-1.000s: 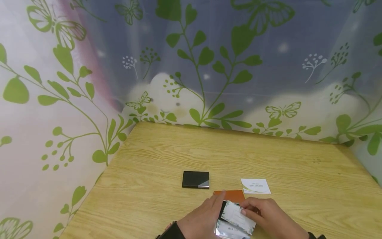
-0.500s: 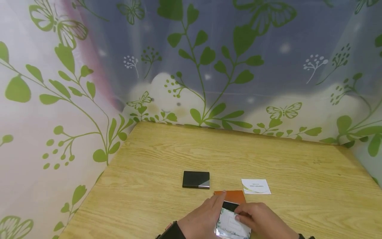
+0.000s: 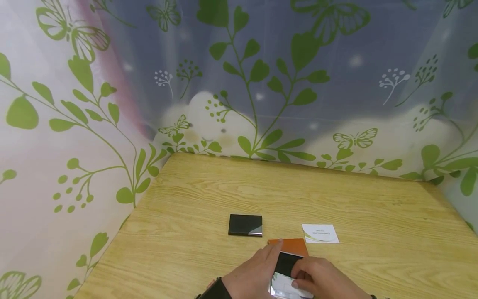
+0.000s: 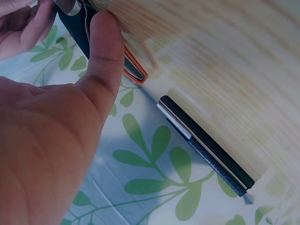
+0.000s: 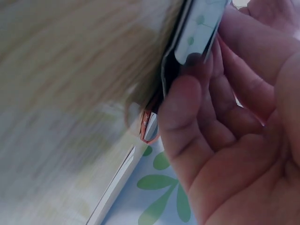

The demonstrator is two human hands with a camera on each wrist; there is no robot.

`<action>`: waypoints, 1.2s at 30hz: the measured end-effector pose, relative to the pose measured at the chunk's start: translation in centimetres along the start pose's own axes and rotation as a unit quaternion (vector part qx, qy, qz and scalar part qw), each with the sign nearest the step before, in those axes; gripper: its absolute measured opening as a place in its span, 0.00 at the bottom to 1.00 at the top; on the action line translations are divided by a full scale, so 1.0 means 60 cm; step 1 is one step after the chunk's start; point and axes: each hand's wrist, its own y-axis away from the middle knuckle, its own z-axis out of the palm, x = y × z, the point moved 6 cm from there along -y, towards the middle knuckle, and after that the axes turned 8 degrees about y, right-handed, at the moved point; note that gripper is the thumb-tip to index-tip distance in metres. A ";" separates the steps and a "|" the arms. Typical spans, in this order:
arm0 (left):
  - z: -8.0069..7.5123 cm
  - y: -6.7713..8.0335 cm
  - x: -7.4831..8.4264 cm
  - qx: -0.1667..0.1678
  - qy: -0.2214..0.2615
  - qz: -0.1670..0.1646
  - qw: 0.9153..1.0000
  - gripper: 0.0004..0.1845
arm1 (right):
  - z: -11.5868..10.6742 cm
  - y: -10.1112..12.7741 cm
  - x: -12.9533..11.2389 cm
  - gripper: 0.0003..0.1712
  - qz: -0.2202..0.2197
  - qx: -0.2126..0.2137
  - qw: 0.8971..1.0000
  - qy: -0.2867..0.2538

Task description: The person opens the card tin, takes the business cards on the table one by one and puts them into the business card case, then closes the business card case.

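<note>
In the head view an open card case shows its black lining (image 3: 286, 263) above and a white business card with green leaves (image 3: 281, 285) in its lower half. My left hand (image 3: 251, 272) lies along the case's left side with straight fingers. The left wrist view has one straight finger (image 4: 107, 47) against the case (image 4: 75, 30). My right hand (image 3: 321, 279) holds the card near its upper right edge between thumb and bent fingers. In the right wrist view the card (image 5: 206, 28) sits in the case by the fingertips. My right hand covers the case's lower right part.
An orange piece (image 3: 295, 245) with a silvery edge lies directly behind the open case. A closed black card case (image 3: 245, 224) rests farther back on the left of the wooden table (image 3: 186, 199). Another white business card (image 3: 320, 233) lies to the right. A leaf-print curtain (image 3: 284, 116) surrounds the table.
The card was tilted over the case, then lay straight on it, and is now lower, with more black lining showing. My right hand moved with it; my left hand stayed put.
</note>
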 end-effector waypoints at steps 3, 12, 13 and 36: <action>0.000 0.001 0.000 -0.001 0.004 -0.002 1.000 0.68 | 0.002 -0.001 -0.003 0.04 -0.012 -0.002 1.000 -0.005; 0.000 -0.002 -0.002 0.001 0.019 0.012 1.000 0.68 | 0.008 -0.001 -0.002 0.04 0.005 -0.024 0.999 -0.043; 0.000 -0.002 -0.002 0.001 0.020 0.012 1.000 0.68 | 0.008 0.000 -0.002 0.04 0.003 -0.023 0.999 -0.048; 0.001 0.000 -0.003 -0.013 0.014 -0.019 1.000 0.68 | -0.085 0.037 0.068 0.17 0.130 0.194 0.965 0.121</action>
